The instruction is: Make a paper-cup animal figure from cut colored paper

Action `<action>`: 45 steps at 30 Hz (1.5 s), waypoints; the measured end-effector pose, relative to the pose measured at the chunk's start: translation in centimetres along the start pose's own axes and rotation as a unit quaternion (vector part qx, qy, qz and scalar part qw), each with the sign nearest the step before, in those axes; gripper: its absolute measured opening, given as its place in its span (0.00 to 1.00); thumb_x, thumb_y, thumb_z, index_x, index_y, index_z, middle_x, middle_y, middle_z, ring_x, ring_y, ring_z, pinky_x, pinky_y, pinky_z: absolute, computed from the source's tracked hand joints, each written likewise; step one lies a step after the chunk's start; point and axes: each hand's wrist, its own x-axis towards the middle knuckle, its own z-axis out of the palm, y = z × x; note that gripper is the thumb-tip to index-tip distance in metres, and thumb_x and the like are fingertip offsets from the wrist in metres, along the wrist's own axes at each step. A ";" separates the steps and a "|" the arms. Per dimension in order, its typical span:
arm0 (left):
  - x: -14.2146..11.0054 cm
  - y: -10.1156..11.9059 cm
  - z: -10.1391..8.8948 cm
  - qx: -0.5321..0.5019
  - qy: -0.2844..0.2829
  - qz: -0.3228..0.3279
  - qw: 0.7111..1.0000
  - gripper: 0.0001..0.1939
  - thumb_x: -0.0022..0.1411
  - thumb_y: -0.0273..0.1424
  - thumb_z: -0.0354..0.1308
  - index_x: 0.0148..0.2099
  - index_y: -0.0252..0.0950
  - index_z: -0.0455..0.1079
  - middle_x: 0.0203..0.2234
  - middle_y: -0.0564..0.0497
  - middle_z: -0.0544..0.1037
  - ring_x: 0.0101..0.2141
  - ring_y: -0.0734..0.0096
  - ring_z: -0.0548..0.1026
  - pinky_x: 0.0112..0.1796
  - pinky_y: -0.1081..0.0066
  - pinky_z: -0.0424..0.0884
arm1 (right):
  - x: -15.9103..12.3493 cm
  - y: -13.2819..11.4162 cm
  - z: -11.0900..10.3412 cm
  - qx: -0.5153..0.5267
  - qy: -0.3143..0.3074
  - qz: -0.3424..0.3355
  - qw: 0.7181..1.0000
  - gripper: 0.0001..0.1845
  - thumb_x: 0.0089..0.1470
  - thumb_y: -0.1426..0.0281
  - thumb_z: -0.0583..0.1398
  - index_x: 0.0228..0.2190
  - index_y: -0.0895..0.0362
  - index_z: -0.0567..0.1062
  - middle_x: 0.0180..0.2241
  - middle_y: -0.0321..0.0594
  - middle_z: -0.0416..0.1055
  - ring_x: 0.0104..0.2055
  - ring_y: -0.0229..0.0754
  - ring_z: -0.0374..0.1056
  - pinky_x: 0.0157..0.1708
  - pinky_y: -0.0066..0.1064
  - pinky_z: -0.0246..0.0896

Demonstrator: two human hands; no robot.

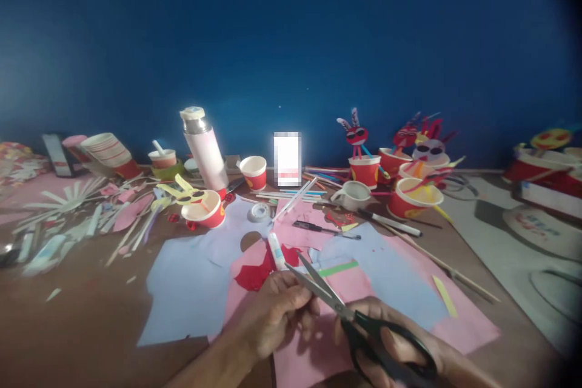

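My right hand [431,345] grips a pair of scissors [339,308], with its fingers through the black handles. The blades are parted and point up and left, their tips over the fingers of my left hand [273,312]. The thumb and fingers of that left hand are pinched together; whatever lies between them is too small to make out. Beneath both hands is a pink paper sheet [300,351]. Just beyond the blades are a white glue tube [276,251], red paper scraps [252,274] and a green strip [339,268].
Light blue paper [182,291] lies to the left. A black pen [313,228], a marker [393,224] and a tape roll [260,212] lie farther back. Behind stand a flask [207,157], a red paper cup [253,173] and cups with craft figures [365,171]. Paper scraps [131,212] litter the left.
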 end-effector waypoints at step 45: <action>0.0 1.0 0.0 0.081 0.082 0.101 0.988 0.07 0.55 0.32 0.61 0.34 0.32 0.72 0.28 0.50 0.72 0.24 0.78 0.68 0.21 0.77 0.65 | -9.3 -3.8 -3.1 -0.810 0.340 0.084 0.470 0.17 0.49 0.66 0.58 0.43 0.51 0.73 0.37 0.45 0.76 0.34 0.51 0.74 0.27 0.37 0.71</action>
